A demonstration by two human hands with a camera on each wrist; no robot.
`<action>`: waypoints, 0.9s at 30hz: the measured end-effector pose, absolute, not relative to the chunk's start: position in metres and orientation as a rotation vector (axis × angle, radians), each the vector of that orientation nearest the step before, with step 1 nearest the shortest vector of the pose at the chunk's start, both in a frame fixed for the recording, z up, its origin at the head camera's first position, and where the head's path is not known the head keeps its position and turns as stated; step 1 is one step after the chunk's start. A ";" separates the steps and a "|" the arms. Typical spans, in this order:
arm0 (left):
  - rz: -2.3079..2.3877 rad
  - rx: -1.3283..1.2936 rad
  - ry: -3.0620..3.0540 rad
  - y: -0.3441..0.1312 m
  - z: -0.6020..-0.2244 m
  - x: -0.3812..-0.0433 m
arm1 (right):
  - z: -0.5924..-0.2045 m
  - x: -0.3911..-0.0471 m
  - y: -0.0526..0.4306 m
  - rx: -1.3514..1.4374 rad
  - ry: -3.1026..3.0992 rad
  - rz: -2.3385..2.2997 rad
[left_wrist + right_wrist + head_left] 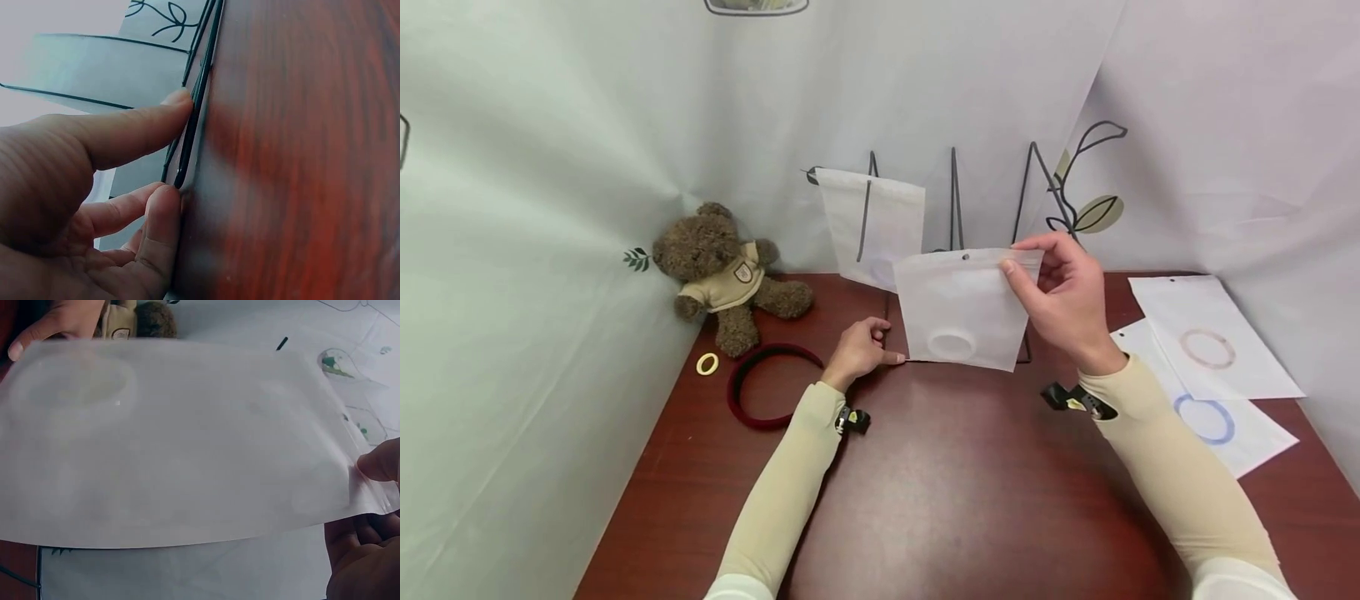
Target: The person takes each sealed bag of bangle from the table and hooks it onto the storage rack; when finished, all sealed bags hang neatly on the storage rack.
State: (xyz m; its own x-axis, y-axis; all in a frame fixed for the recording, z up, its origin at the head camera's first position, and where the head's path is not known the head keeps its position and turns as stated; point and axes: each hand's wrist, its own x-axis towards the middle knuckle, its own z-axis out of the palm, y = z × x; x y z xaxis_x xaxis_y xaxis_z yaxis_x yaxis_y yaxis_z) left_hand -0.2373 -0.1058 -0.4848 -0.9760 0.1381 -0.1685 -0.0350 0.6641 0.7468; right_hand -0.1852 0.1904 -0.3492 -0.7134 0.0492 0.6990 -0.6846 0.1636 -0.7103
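Observation:
My right hand (1063, 292) pinches the top right corner of a frosted white zip bag (970, 283) between thumb and fingers. A pale ring (951, 342) shows through the bag near its bottom, and a small hole sits near the top edge. In the right wrist view the bag (187, 462) spans most of the picture. Behind it stands a black wire rack (954, 171). My left hand (859, 350) holds the rack's base, thumb and fingers about the dark wire (199, 106) at the tabletop. Another frosted bag (898, 221) hangs on the rack's left prong.
At the right lie two overlapping white bags, one with a pink ring (1187, 337), one with a blue ring (1205, 423). A brown teddy bear (730, 283) leans at the back left. Near it are a yellow ring (700, 364) and a dark red hoop (762, 423). Fabric walls surround the table.

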 end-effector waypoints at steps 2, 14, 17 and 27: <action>1.209 0.086 2.669 -0.106 -0.485 -0.238 | -0.348 -0.185 0.189 0.604 -1.851 1.612; 1.219 0.055 2.661 -0.105 -0.486 -0.239 | -0.353 -0.200 0.184 0.542 -1.956 1.376; 1.210 0.052 2.658 -0.105 -0.485 -0.238 | -0.354 -0.212 0.180 0.484 -1.964 1.302; 1.216 0.068 2.649 -0.104 -0.484 -0.238 | -0.327 -0.223 0.157 0.403 -1.918 1.427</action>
